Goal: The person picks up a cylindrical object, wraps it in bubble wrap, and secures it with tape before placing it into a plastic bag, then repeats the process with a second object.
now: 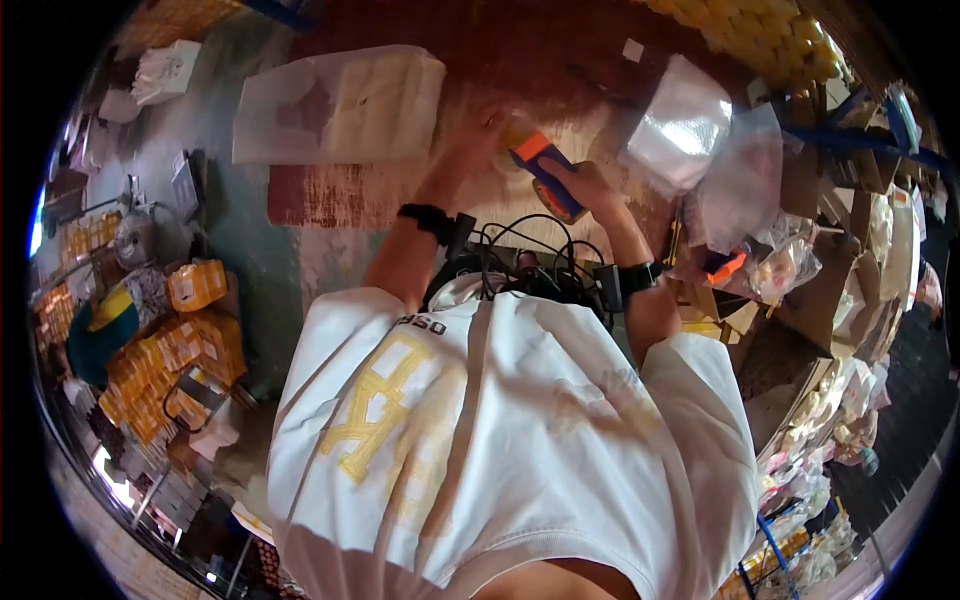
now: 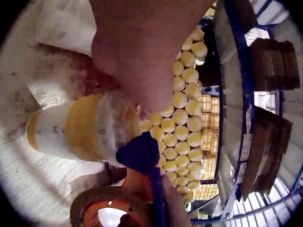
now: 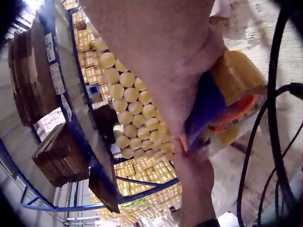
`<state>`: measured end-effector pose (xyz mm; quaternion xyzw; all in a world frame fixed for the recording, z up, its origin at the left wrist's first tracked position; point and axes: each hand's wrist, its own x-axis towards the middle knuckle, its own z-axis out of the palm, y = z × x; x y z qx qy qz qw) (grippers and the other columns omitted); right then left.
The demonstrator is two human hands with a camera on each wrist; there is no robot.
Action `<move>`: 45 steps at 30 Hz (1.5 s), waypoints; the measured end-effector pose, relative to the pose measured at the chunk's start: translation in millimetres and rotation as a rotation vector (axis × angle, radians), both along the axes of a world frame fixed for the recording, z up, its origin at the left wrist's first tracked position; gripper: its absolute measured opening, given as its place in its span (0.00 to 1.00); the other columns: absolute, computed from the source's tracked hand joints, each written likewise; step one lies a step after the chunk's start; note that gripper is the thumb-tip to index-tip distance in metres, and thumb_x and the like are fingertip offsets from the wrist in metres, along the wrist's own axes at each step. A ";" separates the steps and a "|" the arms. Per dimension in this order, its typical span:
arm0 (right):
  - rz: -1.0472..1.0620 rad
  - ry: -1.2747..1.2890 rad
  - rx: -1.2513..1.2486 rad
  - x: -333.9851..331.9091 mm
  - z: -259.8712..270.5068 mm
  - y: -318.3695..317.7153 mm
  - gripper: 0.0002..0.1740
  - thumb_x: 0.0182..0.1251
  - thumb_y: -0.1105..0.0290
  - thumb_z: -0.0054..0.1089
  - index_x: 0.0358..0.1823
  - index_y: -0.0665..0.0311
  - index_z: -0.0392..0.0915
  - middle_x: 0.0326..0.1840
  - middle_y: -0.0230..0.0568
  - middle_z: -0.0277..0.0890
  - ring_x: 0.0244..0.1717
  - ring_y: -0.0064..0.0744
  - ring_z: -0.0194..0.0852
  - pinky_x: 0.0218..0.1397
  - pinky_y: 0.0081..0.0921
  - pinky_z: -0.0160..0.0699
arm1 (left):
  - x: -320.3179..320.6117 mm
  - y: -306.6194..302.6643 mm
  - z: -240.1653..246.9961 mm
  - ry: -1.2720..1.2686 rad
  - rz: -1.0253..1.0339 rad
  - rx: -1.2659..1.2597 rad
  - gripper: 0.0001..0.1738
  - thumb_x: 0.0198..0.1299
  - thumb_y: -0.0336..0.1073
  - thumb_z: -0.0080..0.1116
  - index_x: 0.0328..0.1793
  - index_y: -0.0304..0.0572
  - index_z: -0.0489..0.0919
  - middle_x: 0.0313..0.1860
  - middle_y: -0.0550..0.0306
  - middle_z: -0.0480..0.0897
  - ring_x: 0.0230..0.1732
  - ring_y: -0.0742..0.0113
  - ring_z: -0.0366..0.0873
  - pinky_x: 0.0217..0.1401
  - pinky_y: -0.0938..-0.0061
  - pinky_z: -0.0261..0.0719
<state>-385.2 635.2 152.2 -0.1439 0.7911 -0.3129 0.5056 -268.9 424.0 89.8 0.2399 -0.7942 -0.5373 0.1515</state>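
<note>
Right hand (image 1: 592, 188) grips the tape dispenser (image 1: 556, 172) over the surface (image 1: 330, 200); blurred left hand (image 1: 472, 143) adjoins the yellow-banded bottle (image 2: 85, 127), grip indeterminable; black cables (image 3: 271, 85) loop between forearms; clear bag (image 1: 685, 125) lies rightward.

The head camera, mounted above my white shirt (image 1: 520, 420), faces forward and steeply down; the shirt is nearest, the surface (image 1: 340, 195) beyond. The left wrist camera sits close against my left hand (image 1: 478, 142), which fills its upper frame, and looks past it toward blue racking (image 2: 247, 90). The right wrist camera is set likewise behind my right hand (image 1: 592, 188), black cables (image 3: 271, 94) crossing near its lens. All three views share the tape dispenser (image 1: 552, 172); both wrist views share the racking and stacked yellow rolls (image 2: 180, 118), on opposite sides.
</note>
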 end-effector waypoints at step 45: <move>0.740 0.329 0.380 -11.7 -82.2 -118.7 0.52 0.46 0.20 0.66 0.42 0.71 0.88 0.39 0.55 0.88 0.45 0.50 0.89 0.47 0.42 0.85 | 79.8 0.0 -163.8 -0.300 0.412 1.020 0.54 0.52 0.68 0.75 0.70 0.33 0.69 0.64 0.49 0.76 0.49 0.59 0.83 0.42 0.65 0.88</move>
